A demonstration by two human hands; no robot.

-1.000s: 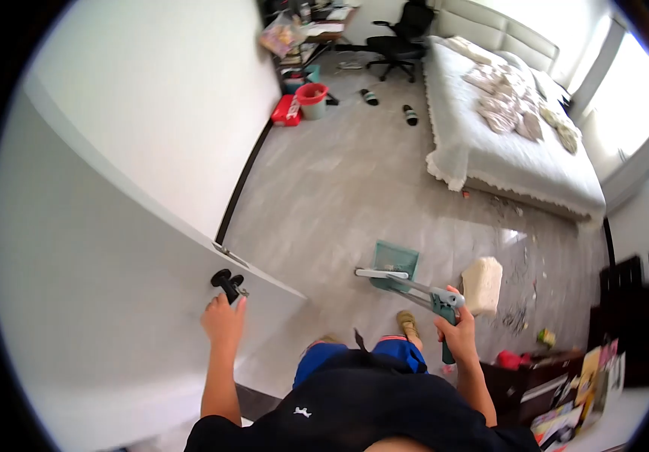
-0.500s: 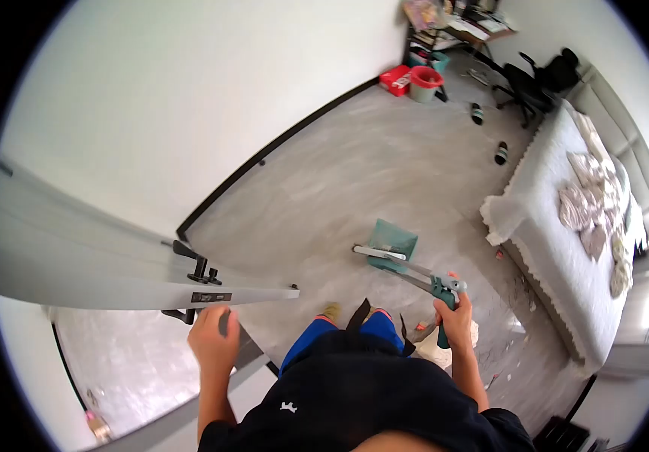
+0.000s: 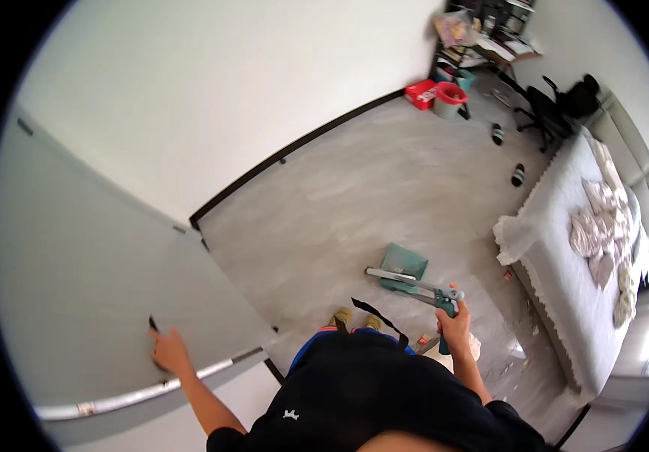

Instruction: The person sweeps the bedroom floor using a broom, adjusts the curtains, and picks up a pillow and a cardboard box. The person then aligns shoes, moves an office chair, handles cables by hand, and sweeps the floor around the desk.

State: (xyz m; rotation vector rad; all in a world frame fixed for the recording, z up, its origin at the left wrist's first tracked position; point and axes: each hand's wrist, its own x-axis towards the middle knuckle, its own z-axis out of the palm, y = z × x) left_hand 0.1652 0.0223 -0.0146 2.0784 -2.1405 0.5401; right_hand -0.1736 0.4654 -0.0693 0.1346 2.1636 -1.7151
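Observation:
My left hand (image 3: 168,350) is at the black door handle (image 3: 153,324) of a grey door (image 3: 106,256), its fingers closed about it; part of the handle is hidden. My right hand (image 3: 455,329) grips the green and grey handles of a broom and dustpan set together. The green dustpan (image 3: 405,261) is held low in front of my feet. Across it lies the broom's long pale head (image 3: 389,276); its bristles cannot be made out.
A bed (image 3: 551,226) with rumpled bedding stands on the right. Small litter (image 3: 509,369) lies on the floor beside it. Slippers (image 3: 518,175), an office chair (image 3: 558,105), a bin (image 3: 450,99) and a red box (image 3: 421,94) are farther back. A pale bag (image 3: 472,348) is near my right hand.
The door has swung toward the frame, and its face now covers the room seen beyond it. My left hand has moved left and down with the handle. My right hand keeps its grip.

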